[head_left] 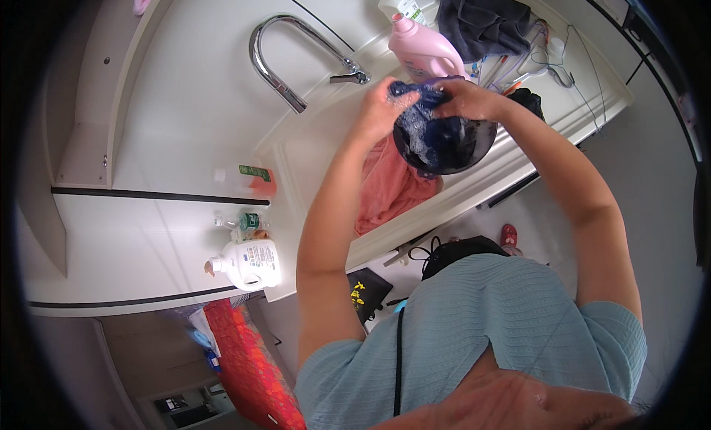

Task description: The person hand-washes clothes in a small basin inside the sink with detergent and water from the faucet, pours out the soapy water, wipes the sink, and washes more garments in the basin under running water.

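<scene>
A dark basin (483,144) sits at the sink's right end, with soapy water and dark blue cloth in it. Wet, sudsy navy cloth (425,99) is bunched between my two hands above the basin. My left hand (382,106) grips its left side, thumb across the foam. On the other side, my right hand (469,99) holds the same cloth with bent fingers. Below the basin, a coral-pink cloth (391,191) lies in the white sink (300,169). A pink detergent bottle (425,49), uncapped, stands just behind the basin.
A chrome faucet (266,58) arches over the sink's left side. On the right counter lie a dark grey towel (483,21), wire hangers (561,74) and a black cloth (527,101). A white bottle (400,5) stands behind. A white jug (253,265) and other bottles line the left ledge.
</scene>
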